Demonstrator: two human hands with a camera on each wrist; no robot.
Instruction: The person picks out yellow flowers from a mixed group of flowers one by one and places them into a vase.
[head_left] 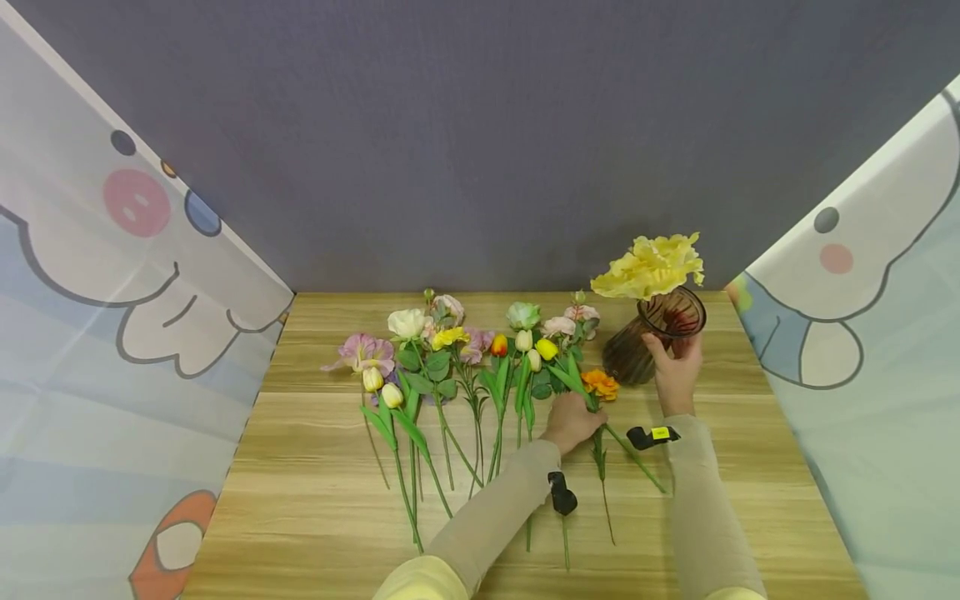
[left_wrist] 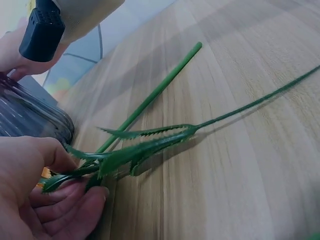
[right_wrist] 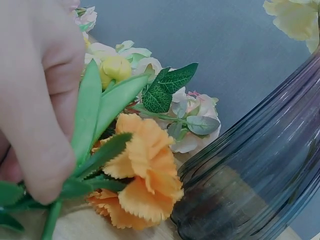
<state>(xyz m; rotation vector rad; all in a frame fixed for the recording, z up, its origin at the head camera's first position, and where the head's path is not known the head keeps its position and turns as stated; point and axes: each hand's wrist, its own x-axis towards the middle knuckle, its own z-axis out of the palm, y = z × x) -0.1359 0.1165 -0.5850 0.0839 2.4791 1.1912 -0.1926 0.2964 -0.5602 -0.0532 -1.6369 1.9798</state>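
My left hand (head_left: 573, 421) pinches the leafy stem of an orange carnation (head_left: 601, 384) between thumb and fingers, low over the table. The carnation's thin stem (left_wrist: 260, 100) points away from the hand in the left wrist view. A thicker green stem (left_wrist: 155, 95) lies beneath it on the wood. With my right hand (head_left: 678, 375) I hold a ribbed, dark translucent glass vase (head_left: 628, 354) near its rim, and it leans to the right. A large yellow flower (head_left: 648, 268) stands in the vase, its bloom above the mouth. The vase's side is close to the carnation (right_wrist: 150, 175).
Left of my hands, several artificial flowers lie in a spread on the wooden table (head_left: 300, 500): white tulips (head_left: 392, 395), a purple-pink bloom (head_left: 367, 353), a white rose (head_left: 407, 323) and a yellow tulip (head_left: 547, 348). A grey wall (head_left: 480, 167) rises behind the table.
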